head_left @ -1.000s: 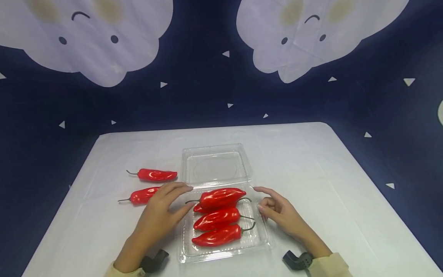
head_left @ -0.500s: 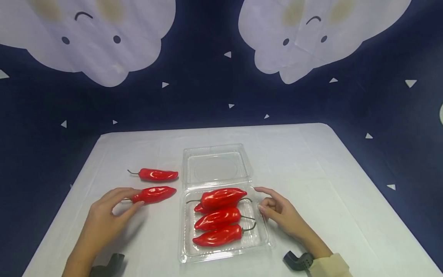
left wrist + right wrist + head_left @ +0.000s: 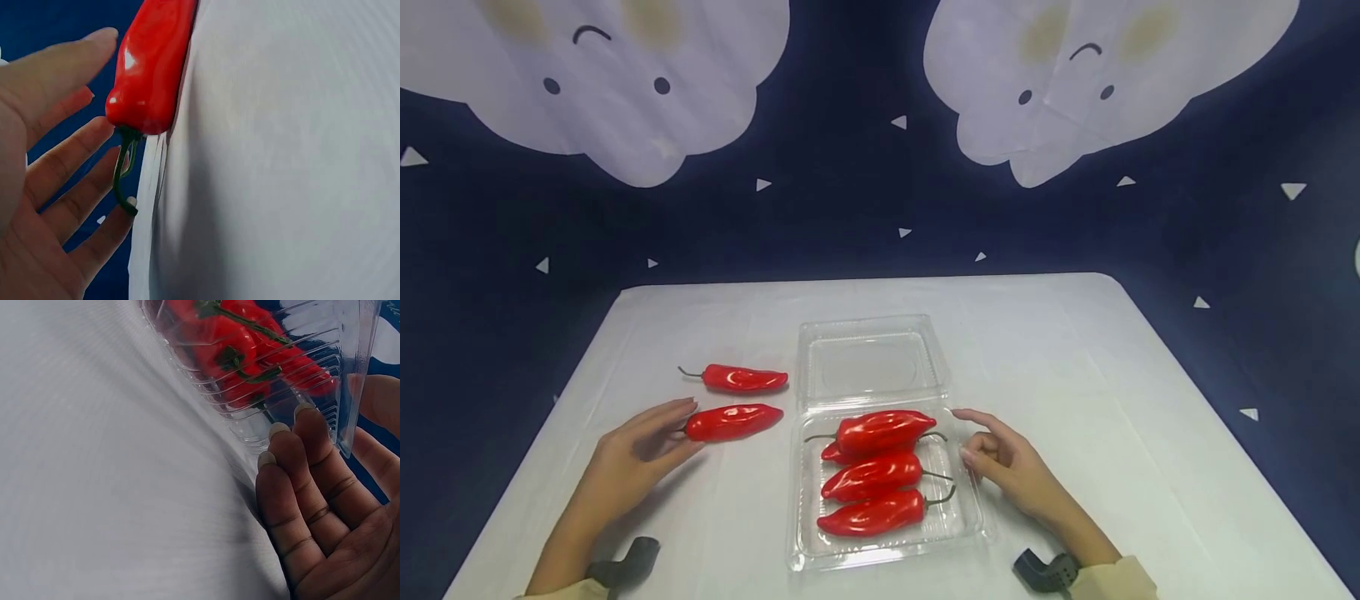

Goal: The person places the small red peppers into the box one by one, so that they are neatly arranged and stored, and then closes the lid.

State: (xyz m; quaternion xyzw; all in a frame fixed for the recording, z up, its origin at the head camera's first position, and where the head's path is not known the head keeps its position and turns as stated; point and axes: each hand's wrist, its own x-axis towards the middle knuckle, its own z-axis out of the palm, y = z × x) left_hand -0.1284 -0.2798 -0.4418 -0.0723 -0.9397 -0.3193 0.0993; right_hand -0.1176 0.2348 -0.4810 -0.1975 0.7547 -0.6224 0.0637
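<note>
A red chili pepper (image 3: 733,422) lies on the white table at the left, its green stem (image 3: 123,169) towards my left hand (image 3: 628,458). The fingers and thumb of that hand are spread around the stem end, with a gap at the thumb; some fingertips are close to the stem, and contact is unclear. My right hand (image 3: 1011,467) holds the right rim of a clear plastic clamshell container (image 3: 887,554), its lower fingers (image 3: 281,494) curled against the wall. Inside that base lie several red chili peppers (image 3: 872,512), one on top of another at the back.
Another red chili pepper (image 3: 745,378) lies farther back on the left. The container's clear lid (image 3: 868,367) is folded back flat behind its base. Dark blue fabric with cloud shapes (image 3: 835,167) hangs beyond the white table (image 3: 1075,350). A dark device (image 3: 1045,571) sits at each wrist.
My left hand has moved left from beside the container to the stem end of the nearer loose pepper, and its fingers have spread. The right hand stays at the container's rim.
</note>
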